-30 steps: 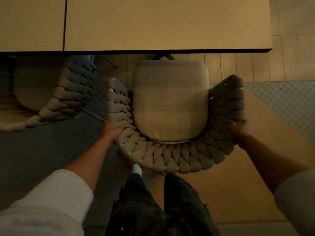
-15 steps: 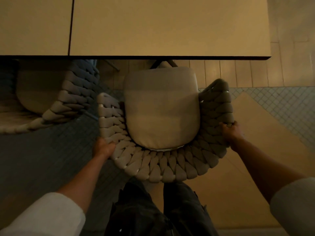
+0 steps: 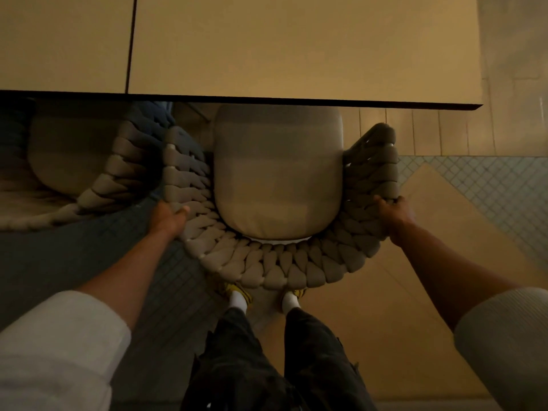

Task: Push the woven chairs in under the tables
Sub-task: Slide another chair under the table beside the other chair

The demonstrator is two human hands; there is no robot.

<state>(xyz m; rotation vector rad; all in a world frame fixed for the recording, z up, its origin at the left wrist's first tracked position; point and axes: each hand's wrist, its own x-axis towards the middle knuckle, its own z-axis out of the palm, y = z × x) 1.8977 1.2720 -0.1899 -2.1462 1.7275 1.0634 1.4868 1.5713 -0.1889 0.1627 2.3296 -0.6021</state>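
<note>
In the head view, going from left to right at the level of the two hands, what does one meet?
Neighbouring chair → left hand → seat cushion of the gripped woven chair → right hand → mosaic floor.

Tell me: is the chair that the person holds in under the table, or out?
Mostly out. On the chair, only the front of the cushion reaches the table edge; the woven back stands clear of it.

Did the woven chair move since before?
Yes. The beige woven chair slid forward toward the tan tabletop; its cushion front now meets the table edge, where a gap showed before.
</note>
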